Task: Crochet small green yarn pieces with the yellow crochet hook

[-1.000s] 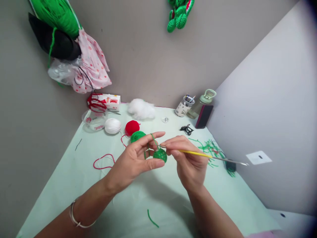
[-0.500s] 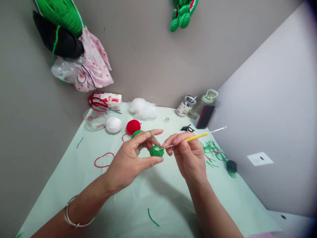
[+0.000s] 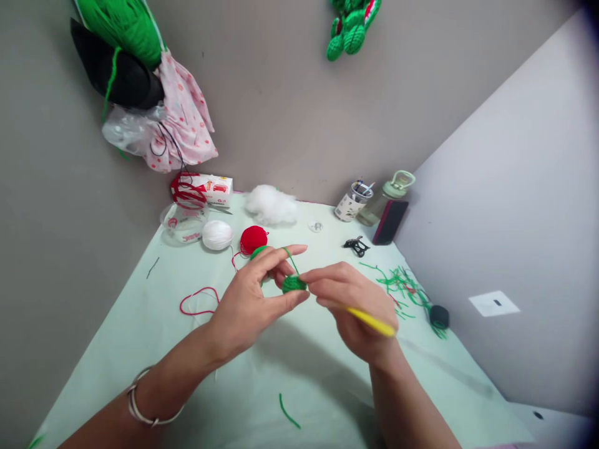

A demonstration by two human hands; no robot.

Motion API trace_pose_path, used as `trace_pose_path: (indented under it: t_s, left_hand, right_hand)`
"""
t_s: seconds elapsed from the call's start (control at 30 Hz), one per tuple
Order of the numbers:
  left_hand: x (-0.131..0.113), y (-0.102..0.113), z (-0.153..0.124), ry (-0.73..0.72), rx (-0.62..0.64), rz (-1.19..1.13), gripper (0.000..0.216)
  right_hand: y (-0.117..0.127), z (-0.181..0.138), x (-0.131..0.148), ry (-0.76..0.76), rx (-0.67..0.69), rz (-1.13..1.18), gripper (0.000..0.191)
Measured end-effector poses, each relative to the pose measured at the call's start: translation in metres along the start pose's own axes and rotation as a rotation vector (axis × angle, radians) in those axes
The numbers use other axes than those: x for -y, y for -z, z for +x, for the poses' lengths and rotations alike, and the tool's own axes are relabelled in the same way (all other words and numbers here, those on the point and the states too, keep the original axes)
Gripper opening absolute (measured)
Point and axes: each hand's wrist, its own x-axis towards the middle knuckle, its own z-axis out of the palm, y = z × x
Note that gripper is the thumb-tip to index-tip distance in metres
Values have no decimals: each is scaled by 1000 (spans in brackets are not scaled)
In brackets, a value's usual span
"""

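has swung the yellow-handled hook (image 3: pixel 372 322) since half a second ago, from a slant between two and three o'clock down to four o'clock, and rolled the right hand (image 3: pixel 358 302) over with it. has also turned from view the pale centre of the green crochet piece (image 3: pixel 294 285), on show then. pinches the piece at the left hand (image 3: pixel 253 290), between the thumb at six o'clock and fingers curled behind at ten. stretches the left index finger toward three o'clock, carrying a taut green strand (image 3: pixel 292 261) down to the piece from eleven. pinches the hook at the right fingers, bunched against the piece's three o'clock edge. lays the hook's long axis from ten o'clock, at the piece, to four, along the blurred handle. puts the left hand nearer, around the piece, with the right only at its rim. cannot tell the hook tip's exact seat, hidden by the right fingers. shows on the bench (image 3: pixel 243 405), from the piece, a red yarn ball (image 3: pixel 254 239) past ten o'clock and green scraps (image 3: pixel 401 282) at three.
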Motion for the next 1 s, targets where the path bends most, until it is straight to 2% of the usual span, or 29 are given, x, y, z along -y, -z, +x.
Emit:
trace_pose_path:
  t_s: [0.13,0.23,0.3,0.37,0.43,0.53,0.63,0.8,0.9,1.0]
  left_hand:
    - [0,-7,-9,-46,-35,-87,47]
    - [3,-15,-16,-79,-56,-176,39]
    - [4,-19,-17,-6,-39,-324,40]
    - [4,-20,-15,141,30,-530,43]
    - [3,-19,-12,261,125,-704,42]
    - [2,-15,-8,312,217,-808,41]
    - [2,-11,-6,322,257,-795,50]
    - [1,-5,-5,299,224,-662,58]
    - [-2,0,-4,262,201,-576,58]
    - [-4,5,-2,217,235,-505,54]
  right_hand:
    - [-8,-8,6,190,-95,-455,34]
    - [-11,-14,7,260,-159,-582,34]
    - [-11,-16,8,291,-176,-588,30]
    - [-12,-15,6,294,-201,-517,27]
    - [-14,-12,3,225,-254,-350,30]
    - [-17,-6,-2,72,-337,-8,32]
    - [-15,-1,-3,-20,-347,214,26]
    - [-4,1,1,-75,-306,275,23]
    - [0,1,3,-174,-321,327,18]
    - [2,2,4,-293,-338,440,13]
